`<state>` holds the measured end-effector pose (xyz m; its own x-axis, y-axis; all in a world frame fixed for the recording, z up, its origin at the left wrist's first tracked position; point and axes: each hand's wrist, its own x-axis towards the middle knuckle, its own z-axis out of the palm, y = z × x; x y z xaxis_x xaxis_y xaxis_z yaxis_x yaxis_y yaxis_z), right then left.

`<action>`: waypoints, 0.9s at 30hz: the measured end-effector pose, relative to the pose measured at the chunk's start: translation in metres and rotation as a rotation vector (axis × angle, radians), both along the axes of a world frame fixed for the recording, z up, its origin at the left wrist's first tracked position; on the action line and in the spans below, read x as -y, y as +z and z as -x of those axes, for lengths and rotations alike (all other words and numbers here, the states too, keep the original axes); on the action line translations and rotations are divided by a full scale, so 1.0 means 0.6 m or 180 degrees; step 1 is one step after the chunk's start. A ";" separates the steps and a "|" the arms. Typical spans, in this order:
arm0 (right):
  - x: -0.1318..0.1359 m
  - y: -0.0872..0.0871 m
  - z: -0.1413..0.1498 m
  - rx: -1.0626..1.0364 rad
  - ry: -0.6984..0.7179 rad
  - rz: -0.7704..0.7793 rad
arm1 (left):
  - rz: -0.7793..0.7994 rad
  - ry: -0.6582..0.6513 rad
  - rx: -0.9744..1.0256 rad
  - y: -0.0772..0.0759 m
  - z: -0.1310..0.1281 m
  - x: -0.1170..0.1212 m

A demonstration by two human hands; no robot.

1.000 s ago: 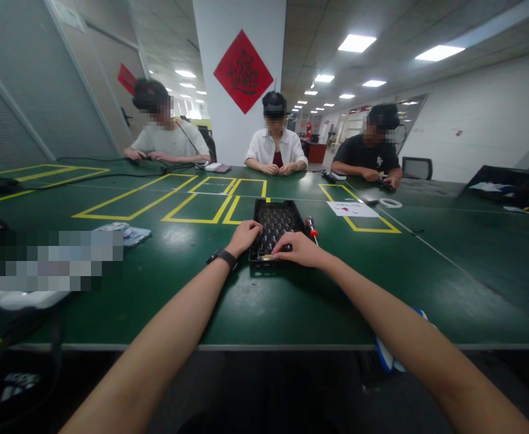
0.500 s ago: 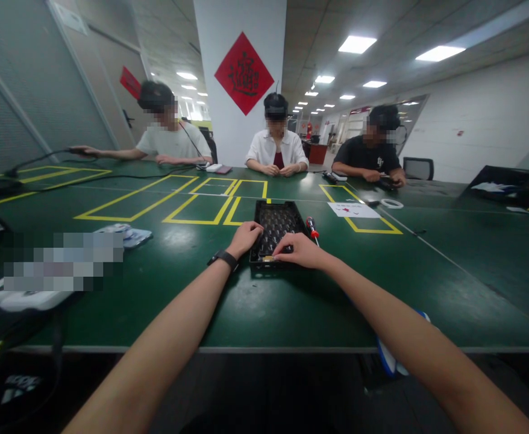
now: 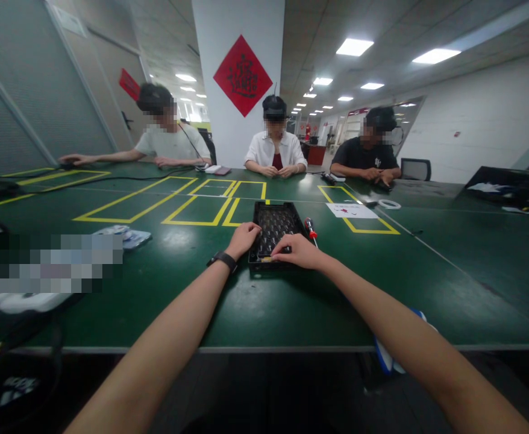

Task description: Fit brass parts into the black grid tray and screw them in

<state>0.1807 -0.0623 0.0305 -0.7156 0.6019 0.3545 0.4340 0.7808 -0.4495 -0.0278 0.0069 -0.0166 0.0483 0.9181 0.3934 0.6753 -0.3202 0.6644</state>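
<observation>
A black open case [image 3: 257, 265] lies on the green table in front of me, with rows of small shiny metal pieces across its inside. My left hand [image 3: 245, 240] is closed over the case's left wall, fingers at the rim. At the near end, my right hand [image 3: 299, 250] reaches in with thumb and fingers pinched together. A small yellowish piece [image 3: 267, 260] lies by those fingertips; what the pinch holds is too small to tell. Just right of the case lies a red-and-black screwdriver [image 3: 310, 228], its shaft pointing toward me.
Yellow tape outlines [image 3: 133, 216] mark the table [image 3: 165, 295]. White packages [image 3: 34, 298] lie at left. A printed sheet [image 3: 351, 211] and a roll of white tape [image 3: 389, 204] are at right. Three people sit across the table, one in a white shirt [image 3: 291, 147] facing me.
My right fingers have shifted slightly within the near end of the case. My left hand keeps its place. The person at far right has lowered their hands onto the table.
</observation>
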 end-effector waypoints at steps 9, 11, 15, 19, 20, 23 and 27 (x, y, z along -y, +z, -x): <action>-0.001 0.001 0.000 0.0090 0.0042 -0.0006 | -0.0028 -0.0017 0.0080 -0.003 0.002 -0.003; -0.002 0.001 0.000 0.0087 0.0041 -0.0003 | -0.0045 -0.0029 0.0081 -0.002 0.001 -0.001; -0.003 0.000 0.000 0.0102 0.0011 0.0050 | -0.0058 -0.0042 0.0067 -0.001 0.001 0.002; -0.003 -0.001 0.001 -0.0065 0.0055 0.0077 | -0.0051 -0.0040 0.0044 0.002 0.000 0.006; -0.003 -0.001 0.001 -0.0112 0.0060 0.0060 | -0.0042 -0.0042 0.0034 0.002 -0.001 0.007; -0.003 -0.003 0.000 -0.0156 0.0058 0.0009 | -0.0028 -0.0036 -0.0018 0.004 -0.001 0.007; -0.005 -0.005 0.000 -0.0068 0.0089 0.0021 | -0.0018 -0.0026 -0.0077 0.005 -0.001 0.006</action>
